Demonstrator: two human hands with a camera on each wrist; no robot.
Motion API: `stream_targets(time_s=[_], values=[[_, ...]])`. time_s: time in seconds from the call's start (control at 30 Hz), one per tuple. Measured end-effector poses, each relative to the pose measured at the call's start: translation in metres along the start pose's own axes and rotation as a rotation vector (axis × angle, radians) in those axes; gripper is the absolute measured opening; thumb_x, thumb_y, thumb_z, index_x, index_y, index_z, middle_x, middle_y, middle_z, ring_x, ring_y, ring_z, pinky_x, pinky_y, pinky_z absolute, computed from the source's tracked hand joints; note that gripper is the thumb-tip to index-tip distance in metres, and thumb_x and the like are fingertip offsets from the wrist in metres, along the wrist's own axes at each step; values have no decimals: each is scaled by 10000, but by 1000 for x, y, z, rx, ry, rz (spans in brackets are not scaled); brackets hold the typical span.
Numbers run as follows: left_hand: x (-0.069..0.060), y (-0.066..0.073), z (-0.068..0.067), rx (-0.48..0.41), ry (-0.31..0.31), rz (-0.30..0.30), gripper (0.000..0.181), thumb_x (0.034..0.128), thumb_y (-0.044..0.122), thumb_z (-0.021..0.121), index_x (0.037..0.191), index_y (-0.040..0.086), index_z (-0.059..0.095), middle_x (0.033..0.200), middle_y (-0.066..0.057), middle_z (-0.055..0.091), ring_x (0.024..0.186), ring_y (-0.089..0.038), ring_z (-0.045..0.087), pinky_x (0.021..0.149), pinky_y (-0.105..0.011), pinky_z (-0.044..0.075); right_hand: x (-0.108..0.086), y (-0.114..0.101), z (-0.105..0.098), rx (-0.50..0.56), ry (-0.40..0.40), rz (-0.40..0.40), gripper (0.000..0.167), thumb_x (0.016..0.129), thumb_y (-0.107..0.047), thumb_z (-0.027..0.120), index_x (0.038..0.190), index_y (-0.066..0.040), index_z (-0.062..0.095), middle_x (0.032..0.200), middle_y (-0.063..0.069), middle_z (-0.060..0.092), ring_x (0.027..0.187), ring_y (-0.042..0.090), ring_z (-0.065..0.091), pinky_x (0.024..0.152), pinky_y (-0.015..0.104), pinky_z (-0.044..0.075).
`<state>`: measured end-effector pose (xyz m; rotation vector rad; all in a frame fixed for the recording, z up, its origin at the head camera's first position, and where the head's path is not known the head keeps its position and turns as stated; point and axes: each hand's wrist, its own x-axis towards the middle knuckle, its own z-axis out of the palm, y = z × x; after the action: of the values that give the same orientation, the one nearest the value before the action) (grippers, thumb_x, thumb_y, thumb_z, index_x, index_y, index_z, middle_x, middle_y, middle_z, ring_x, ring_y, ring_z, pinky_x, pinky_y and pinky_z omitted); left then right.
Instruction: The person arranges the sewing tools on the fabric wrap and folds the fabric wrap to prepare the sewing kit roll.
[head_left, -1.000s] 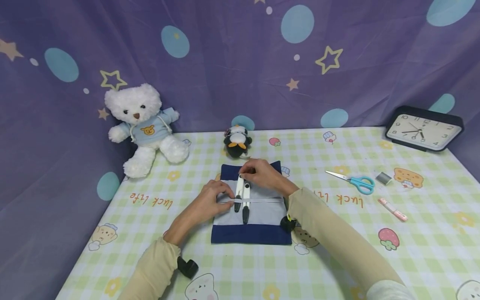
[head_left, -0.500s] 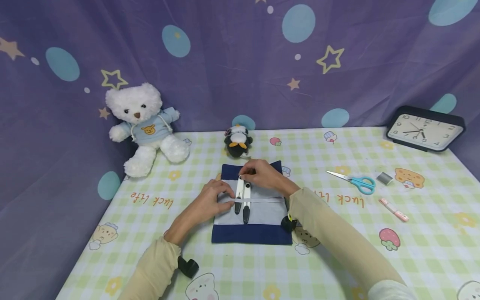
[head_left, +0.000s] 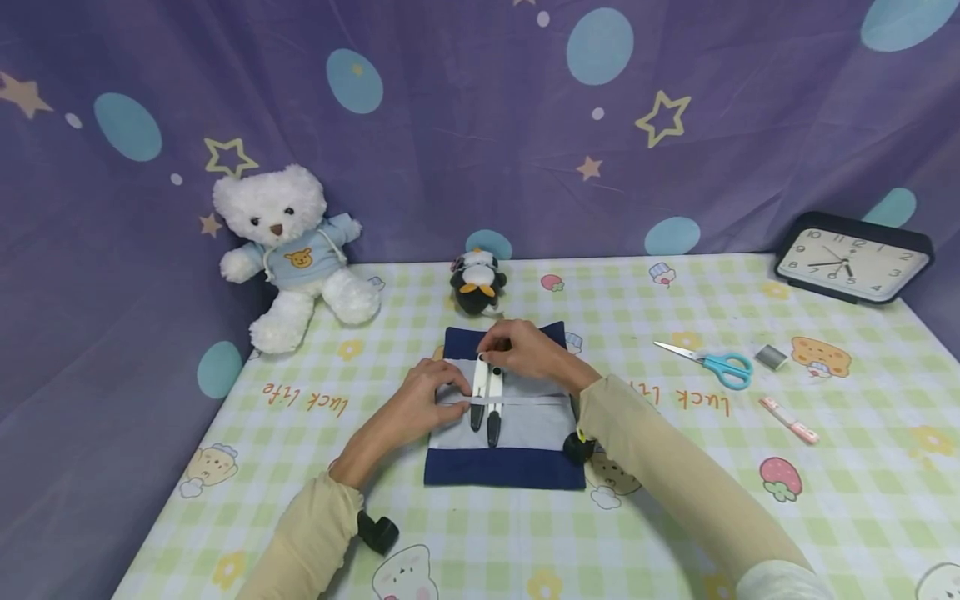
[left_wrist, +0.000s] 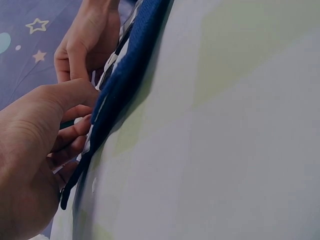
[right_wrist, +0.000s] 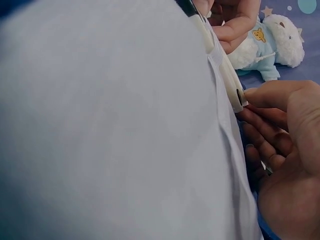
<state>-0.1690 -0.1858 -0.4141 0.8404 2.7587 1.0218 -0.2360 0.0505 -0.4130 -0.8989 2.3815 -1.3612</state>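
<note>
A cloth pouch (head_left: 525, 429), light grey with navy bands at both ends, lies unfolded on the table. A thin white elastic band (head_left: 536, 401) crosses it. Two slim white tools with black ends lie side by side under this band, the left tool (head_left: 479, 379) and the right tool (head_left: 494, 408); their exact kind is unclear. My right hand (head_left: 525, 350) pinches the far end of the left tool between thumb and fingers. With thumb and forefinger, my left hand (head_left: 420, 400) pinches the band just left of the tools. In the left wrist view the navy edge (left_wrist: 135, 60) partly hides the fingers.
Blue-handled scissors (head_left: 723, 368), a small grey spool-like piece (head_left: 771, 357) and a pink-and-white stick-shaped item (head_left: 789, 420) lie to the right. Behind stand a penguin toy (head_left: 477, 283), a white teddy bear (head_left: 296, 258) and a black clock (head_left: 853, 258) against a purple curtain (head_left: 480, 125).
The left tool has slid a little toward me under the band, its black end now lower on the pouch. My right fingers moved slightly with it; my left hand stays nearly still.
</note>
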Motion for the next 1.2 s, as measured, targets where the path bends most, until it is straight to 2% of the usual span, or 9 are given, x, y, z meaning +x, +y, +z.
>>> stream_targets(time_s=[0.5,0.87,1.2], values=[[1,0,0,-2,1,11,85,910,117,793,967,163,749,1093,11,680,1062,-256,538,950,-515,417,0,0,-1,24,-20,24,127,1025,-86,652,1102,-57,747,1090,48,663,873,181,625,742,336,523],[0,1,0,-7,-2,7,85,917,116,782,983,157,747,1104,5,678,1074,-266,537,935,-509,425,0,0,2,43,-68,-12,120,1028,-57,637,1082,-36,742,1070,69,633,870,179,637,769,333,538],[0,2,-1,0,-4,19,81,923,114,779,984,158,750,1083,18,683,1075,-264,543,977,-533,406,-2,-2,3,29,-62,-15,127,1036,-76,630,1088,-41,741,1061,53,627,861,185,620,754,339,530]])
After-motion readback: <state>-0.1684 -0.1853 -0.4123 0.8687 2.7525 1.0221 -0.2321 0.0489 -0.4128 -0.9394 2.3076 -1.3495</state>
